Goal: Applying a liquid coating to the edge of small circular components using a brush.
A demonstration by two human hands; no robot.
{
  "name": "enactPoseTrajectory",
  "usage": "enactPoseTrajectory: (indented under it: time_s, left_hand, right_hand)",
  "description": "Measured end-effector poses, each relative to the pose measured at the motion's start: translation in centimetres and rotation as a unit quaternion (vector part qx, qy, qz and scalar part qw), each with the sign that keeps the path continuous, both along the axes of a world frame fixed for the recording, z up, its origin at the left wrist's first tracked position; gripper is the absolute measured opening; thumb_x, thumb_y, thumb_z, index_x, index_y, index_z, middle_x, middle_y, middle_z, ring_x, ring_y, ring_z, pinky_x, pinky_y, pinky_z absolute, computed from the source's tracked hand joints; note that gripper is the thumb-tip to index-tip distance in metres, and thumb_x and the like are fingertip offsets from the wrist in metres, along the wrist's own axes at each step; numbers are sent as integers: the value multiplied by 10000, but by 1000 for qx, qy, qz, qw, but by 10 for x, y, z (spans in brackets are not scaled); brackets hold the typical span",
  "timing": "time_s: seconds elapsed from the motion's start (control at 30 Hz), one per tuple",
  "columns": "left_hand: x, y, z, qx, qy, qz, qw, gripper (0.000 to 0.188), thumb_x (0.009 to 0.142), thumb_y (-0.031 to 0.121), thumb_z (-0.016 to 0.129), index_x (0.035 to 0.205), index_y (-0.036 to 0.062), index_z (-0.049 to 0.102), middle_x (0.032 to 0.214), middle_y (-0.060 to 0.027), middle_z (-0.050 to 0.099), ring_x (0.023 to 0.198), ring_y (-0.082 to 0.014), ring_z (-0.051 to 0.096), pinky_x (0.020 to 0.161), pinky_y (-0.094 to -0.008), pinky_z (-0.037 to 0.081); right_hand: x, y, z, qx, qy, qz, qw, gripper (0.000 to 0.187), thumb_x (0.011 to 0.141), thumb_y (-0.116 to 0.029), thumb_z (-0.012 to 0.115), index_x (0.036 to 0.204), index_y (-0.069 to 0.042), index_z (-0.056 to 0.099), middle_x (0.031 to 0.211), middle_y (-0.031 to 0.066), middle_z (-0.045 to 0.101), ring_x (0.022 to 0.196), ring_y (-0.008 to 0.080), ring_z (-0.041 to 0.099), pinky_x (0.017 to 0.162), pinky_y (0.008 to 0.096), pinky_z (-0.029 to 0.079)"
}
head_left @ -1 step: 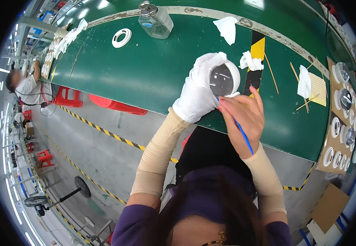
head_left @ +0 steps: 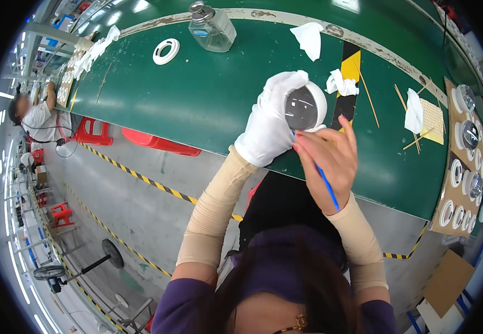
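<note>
In the head view, a capped bottle [head_left: 214, 36], contents unclear, stands on the green bench [head_left: 208, 103]; over its near edge, a worker's gloved left hand [head_left: 266, 122] clasps a white-rimmed lens [head_left: 301, 109], the bare right hand [head_left: 335, 161] pinching a blue stick [head_left: 328, 188].

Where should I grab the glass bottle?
Probably around the wide body of the glass bottle, below its metal cap, coming from the near edge of the green table. It stands with a broad face that way, and its body is wider than the cap, giving more to hold.
</note>
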State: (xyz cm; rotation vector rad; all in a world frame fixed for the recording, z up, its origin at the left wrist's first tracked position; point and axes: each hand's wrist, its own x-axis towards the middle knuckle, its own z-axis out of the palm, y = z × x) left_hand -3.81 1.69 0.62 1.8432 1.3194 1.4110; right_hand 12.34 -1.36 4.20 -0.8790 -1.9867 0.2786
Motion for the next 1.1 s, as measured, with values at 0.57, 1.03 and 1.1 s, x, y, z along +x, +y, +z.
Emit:
enactPoseTrajectory:
  time_s: [0.57,1.03,1.1]
  left_hand:
    - [2,-3,6,55,82,30,995,794,682,195,879,1344,87,453,1288,-160,498,1179,-313,544,990,-386,464]
    - [1,6,-11,107,42,42,992,748,661,269,860,1296,93,506,1232,-194,551,1090,-380,599,902,-419,521]
    - [2,5,-8,105,45,48,992,757,657,280,866,1297,97,506,1241,-189,549,1092,-376,598,907,-419,519]
  right_hand:
    - [10,43,25,59,-140,-3,988,189,849,-32,704,1030,3,663,777,110,591,602,254,595,528,332,465]
    - [5,57,27,150,-188,11,971,184,750,-12,745,792,-51,570,665,74,542,530,236,567,477,318,448]
    - [6,62,27,154,-176,22,972,166,757,-9,742,816,-34,589,703,91,595,537,211,577,485,300,450]
